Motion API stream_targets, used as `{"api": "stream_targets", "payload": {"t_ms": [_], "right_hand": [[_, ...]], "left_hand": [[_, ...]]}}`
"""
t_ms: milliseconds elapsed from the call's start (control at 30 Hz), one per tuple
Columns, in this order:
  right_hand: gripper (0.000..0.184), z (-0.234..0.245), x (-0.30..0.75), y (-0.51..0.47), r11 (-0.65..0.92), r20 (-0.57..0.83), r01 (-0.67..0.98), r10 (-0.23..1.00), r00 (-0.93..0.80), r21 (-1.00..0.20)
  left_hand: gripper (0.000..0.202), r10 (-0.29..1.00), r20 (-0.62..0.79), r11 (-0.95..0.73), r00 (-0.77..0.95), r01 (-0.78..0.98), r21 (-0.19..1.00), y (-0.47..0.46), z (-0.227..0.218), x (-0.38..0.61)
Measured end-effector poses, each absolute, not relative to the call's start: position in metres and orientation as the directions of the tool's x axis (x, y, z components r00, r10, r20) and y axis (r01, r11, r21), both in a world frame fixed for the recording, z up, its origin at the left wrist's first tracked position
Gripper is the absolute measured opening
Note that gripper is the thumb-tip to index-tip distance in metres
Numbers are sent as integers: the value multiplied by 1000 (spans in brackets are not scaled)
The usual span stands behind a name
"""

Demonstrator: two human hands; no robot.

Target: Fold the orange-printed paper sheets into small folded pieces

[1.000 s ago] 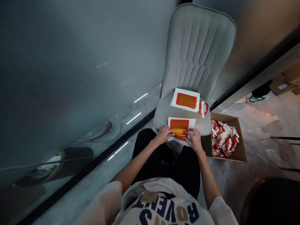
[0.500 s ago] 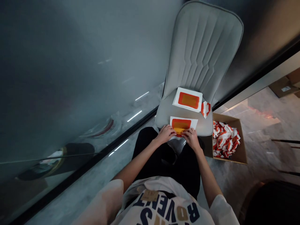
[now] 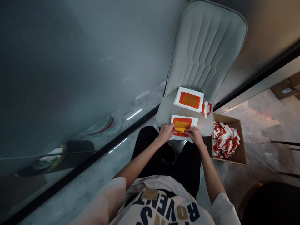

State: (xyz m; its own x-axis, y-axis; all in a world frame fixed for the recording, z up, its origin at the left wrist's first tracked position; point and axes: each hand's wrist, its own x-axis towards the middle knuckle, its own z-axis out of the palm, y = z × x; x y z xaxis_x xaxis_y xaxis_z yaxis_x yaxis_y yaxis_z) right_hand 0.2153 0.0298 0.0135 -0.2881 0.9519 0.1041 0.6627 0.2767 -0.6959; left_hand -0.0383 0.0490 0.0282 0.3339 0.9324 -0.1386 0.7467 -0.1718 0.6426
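Observation:
A white sheet with an orange and yellow rectangle point(image 3: 183, 124) lies at the front edge of a grey chair seat point(image 3: 164, 112). My left hand point(image 3: 167, 132) pinches its near left edge, fingers closed on the paper. My right hand point(image 3: 194, 135) pinches the near right edge the same way. The near part of the sheet is folded up under my fingers. Farther back on the seat rests a stack of like sheets point(image 3: 189, 98). Beside the stack lies a small folded red and white piece point(image 3: 206, 109).
An open cardboard box point(image 3: 237, 156) with several folded red and white pieces stands on the floor right of the chair. A glass wall runs along the left. More cardboard boxes point(image 3: 282, 89) sit far right. My knees in black trousers are under my arms.
Both hands have slid a little along the near edge of the sheet and its near part has been folded farther over. The camera has shifted slightly.

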Motion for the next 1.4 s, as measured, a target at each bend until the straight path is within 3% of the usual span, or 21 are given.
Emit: {"api": "stream_targets", "payload": {"t_ms": [433, 767, 1000, 1100, 1167, 1267, 1400], "right_hand": [[29, 11, 234, 38, 270, 70, 665, 948, -312, -696], [31, 8, 235, 43, 77, -49, 662, 984, -170, -746], [34, 10, 237, 42, 86, -32, 610, 983, -180, -787], [34, 11, 237, 39, 108, -10, 596, 982, -191, -796], [34, 13, 238, 38, 145, 21, 604, 978, -208, -784], [34, 14, 240, 36, 212, 65, 626, 966, -250, -751], [34, 15, 242, 36, 264, 88, 642, 952, -293, -720]], "left_hand": [[21, 934, -300, 18, 196, 811, 584, 59, 28, -38], [28, 933, -337, 77, 131, 838, 540, 64, 24, -32], [24, 916, -317, 18, 245, 766, 643, 55, 35, -51], [24, 955, -267, 91, 127, 733, 674, 35, 31, -62], [25, 950, -312, 225, 21, 647, 728, 21, 22, -63], [37, 883, -466, 459, -58, 324, 828, 8, 6, -56], [48, 835, -549, 548, -29, 122, 827, 6, -6, -38]]}}
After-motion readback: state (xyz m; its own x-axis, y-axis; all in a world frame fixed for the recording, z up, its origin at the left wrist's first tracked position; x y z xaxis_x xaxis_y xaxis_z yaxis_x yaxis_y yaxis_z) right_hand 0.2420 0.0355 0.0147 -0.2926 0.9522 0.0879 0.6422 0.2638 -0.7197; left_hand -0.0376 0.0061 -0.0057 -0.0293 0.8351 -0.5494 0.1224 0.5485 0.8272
